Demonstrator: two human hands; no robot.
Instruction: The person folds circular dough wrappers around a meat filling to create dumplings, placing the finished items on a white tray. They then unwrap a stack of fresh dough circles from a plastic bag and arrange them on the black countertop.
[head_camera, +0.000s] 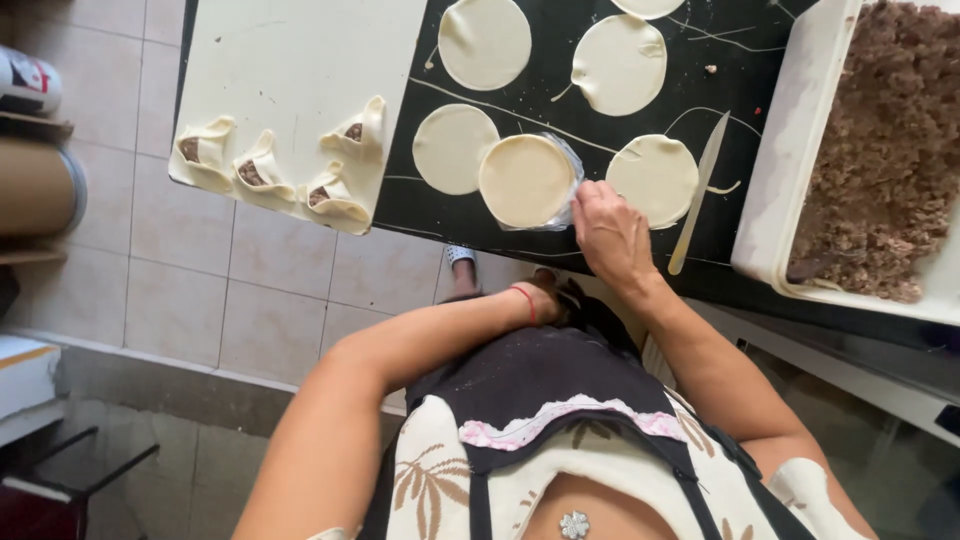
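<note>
With fingers bent, the right hand (610, 232) pinches the soft, floppy dough stack (527, 181) by its edge; the left hand (545, 297) hangs half-hidden, its grip unreadable.

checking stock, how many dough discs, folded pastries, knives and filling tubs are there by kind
flat dough discs: 6, one only partly in view and one a stack
folded filled pastries: 4
knife: 1
tub of filling: 1
total: 12
</note>
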